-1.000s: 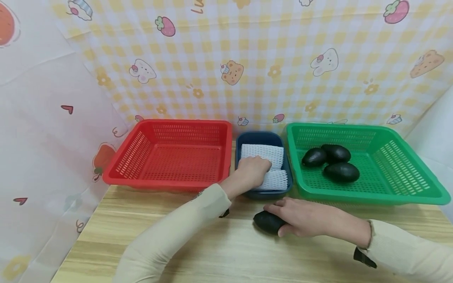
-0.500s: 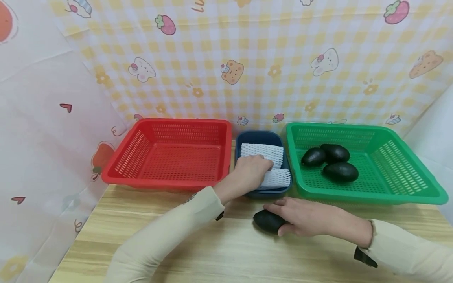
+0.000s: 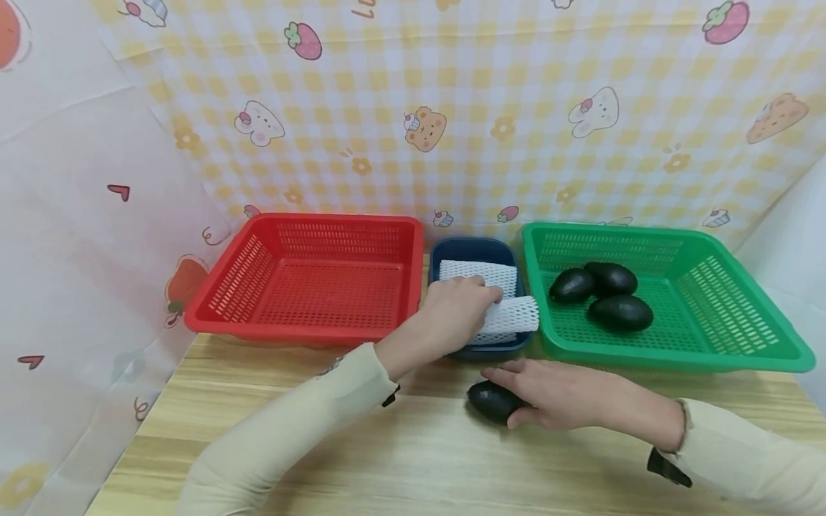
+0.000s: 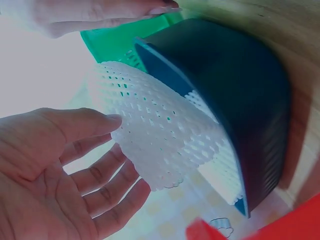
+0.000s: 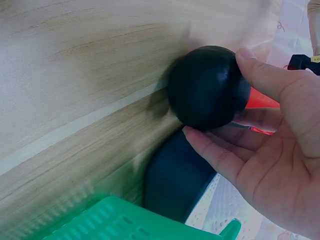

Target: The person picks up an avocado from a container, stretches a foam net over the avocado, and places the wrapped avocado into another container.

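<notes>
Checked cloth [image 3: 348, 93] backs a wooden table [image 3: 400, 459]; left hand [image 3: 452, 312] pinches netting [image 3: 514, 315], right hand [image 3: 558, 394] grips avocado [image 3: 492, 403].

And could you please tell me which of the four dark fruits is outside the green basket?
It's the dark fruit in the right hand's grip, in front of the blue tub; the other three fruits lie grouped inside the green basket.
</notes>
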Demonstrator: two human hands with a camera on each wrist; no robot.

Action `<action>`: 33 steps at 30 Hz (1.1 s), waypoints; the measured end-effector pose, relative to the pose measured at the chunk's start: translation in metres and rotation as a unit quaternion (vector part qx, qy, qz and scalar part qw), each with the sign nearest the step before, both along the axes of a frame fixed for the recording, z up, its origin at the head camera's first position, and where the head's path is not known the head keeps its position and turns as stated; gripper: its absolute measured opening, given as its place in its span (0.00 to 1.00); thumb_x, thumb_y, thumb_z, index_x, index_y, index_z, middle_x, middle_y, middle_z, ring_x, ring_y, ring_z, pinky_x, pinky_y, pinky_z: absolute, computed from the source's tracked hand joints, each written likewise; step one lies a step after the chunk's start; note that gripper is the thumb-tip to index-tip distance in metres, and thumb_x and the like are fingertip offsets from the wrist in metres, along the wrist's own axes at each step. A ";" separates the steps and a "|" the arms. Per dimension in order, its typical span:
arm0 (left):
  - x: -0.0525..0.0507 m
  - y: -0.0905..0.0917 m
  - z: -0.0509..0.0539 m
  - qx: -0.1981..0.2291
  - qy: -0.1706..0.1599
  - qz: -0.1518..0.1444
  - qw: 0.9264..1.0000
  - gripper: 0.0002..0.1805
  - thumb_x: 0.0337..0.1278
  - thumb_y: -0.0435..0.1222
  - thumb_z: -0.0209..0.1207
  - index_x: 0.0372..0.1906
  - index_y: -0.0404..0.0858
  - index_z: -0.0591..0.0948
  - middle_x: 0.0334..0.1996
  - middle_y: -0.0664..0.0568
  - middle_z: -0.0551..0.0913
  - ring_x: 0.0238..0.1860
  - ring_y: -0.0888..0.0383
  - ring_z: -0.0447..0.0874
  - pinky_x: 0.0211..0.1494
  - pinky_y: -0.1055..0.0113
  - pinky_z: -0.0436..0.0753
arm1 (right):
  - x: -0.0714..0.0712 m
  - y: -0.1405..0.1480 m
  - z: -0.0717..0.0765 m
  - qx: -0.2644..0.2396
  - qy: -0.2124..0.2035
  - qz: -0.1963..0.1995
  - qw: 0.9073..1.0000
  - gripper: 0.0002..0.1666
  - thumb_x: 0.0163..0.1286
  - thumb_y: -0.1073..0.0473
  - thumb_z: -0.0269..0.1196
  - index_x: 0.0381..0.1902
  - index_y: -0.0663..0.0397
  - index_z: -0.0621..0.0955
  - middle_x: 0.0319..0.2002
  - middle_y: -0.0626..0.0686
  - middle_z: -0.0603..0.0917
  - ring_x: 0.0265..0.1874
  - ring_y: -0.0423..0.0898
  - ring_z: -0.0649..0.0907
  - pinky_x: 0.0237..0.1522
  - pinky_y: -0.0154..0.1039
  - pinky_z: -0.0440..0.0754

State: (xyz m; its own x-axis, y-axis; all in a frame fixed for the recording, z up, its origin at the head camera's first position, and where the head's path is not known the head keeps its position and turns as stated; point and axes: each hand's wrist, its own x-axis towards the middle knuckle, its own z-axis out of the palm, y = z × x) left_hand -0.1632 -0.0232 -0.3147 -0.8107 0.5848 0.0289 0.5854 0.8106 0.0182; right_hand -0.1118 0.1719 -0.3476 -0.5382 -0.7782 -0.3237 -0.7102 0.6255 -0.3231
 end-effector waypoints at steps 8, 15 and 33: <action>0.007 -0.003 0.010 0.001 0.014 -0.011 1.000 0.24 0.63 0.45 0.67 0.64 0.53 0.81 0.49 0.52 0.83 0.41 0.56 0.81 0.36 0.64 0.84 | 0.001 0.001 0.005 -0.002 0.012 0.005 1.000 0.42 0.67 0.47 0.72 0.71 0.62 0.72 0.64 0.60 0.77 0.61 0.54 0.79 0.57 0.51 0.79; 0.007 -0.009 0.013 0.005 0.019 -0.012 1.000 0.23 0.65 0.44 0.66 0.64 0.52 0.81 0.48 0.53 0.83 0.42 0.57 0.82 0.38 0.62 0.85 | 0.000 0.003 0.011 -0.011 0.028 0.016 0.999 0.41 0.67 0.47 0.71 0.71 0.60 0.72 0.64 0.59 0.77 0.61 0.54 0.78 0.56 0.49 0.80; 0.004 -0.033 0.024 0.065 0.032 -0.009 0.997 0.22 0.62 0.42 0.69 0.61 0.50 0.83 0.48 0.52 0.84 0.44 0.56 0.82 0.36 0.65 0.84 | -0.011 0.021 0.033 -0.175 0.157 0.031 0.972 0.24 0.68 0.54 0.72 0.58 0.56 0.81 0.51 0.47 0.82 0.46 0.40 0.82 0.45 0.37 0.84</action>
State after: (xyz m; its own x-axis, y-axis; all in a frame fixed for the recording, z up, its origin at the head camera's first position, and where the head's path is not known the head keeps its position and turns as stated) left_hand -0.1591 -0.0558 -0.2910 -0.7945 0.5866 0.1571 0.6025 0.7937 0.0837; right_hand -0.1233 0.1931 -0.3148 -0.5155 -0.8457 0.1383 -0.8413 0.4687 -0.2694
